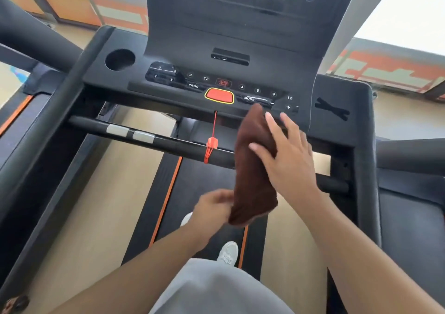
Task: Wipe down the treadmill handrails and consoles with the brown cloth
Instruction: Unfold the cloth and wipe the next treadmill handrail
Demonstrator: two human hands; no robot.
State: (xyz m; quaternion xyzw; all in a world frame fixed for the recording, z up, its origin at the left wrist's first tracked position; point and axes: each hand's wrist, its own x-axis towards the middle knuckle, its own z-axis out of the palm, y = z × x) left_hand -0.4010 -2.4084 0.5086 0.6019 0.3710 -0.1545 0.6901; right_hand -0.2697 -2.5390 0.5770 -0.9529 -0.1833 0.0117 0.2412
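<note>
Head view, the only 1 here: the brown cloth (pixel 255 166) hangs bunched and lengthwise between both hands, in front of the front crossbar (pixel 168 142) and just below the console (pixel 216 84). Its top end reaches the console's lower edge near the MODE key (pixel 249 98); whether it touches there I cannot tell. The right hand (pixel 286 154) lies against the cloth's right side with fingers fairly straight and spread, pressing rather than gripping. The left hand (pixel 214 205) is blurred, but its fingers look curled onto the cloth's lower end, pinching it.

The red stop button (pixel 219 96) and its safety cord (pixel 212 142) sit to the left of the cloth, the cup holder (pixel 120 59) further left.

As for progress, no surface shows streaks or damp patches, so what has been wiped cannot be judged. The hands seem to be arranging or folding the cloth, so console, crossbar and the side handrail (pixel 43 125) may all remain.
</note>
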